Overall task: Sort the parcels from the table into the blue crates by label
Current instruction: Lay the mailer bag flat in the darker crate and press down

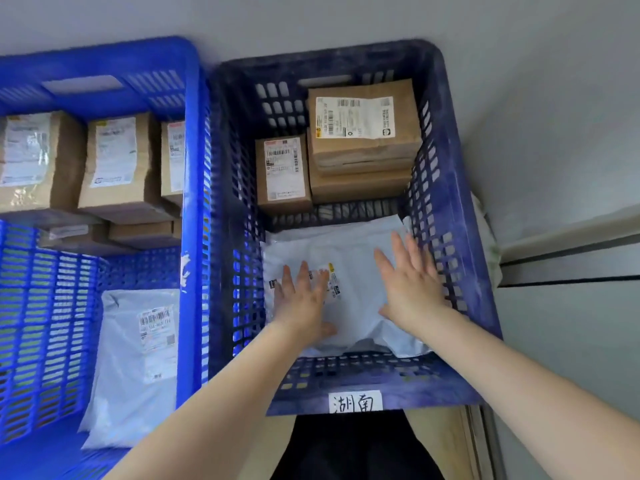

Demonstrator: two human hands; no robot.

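Note:
A pale grey mailer bag (349,258) with a shipping label lies flat in the near half of the dark blue crate (446,209). My left hand (304,299) presses on its label with straight, spread fingers. My right hand (410,282) lies flat on the bag's right side, fingers straight, close to the crate's right wall. At the crate's far end stand a small brown box (282,173) and a stack of larger brown boxes (363,133). A handwritten white tag (355,401) is stuck on the crate's front rim.
A brighter blue crate (192,140) stands touching on the left, holding several brown boxes (114,164) at its far end and another grey mailer bag (138,362) near the front. Grey walls close in behind and to the right. A wooden surface (436,441) shows under the dark crate.

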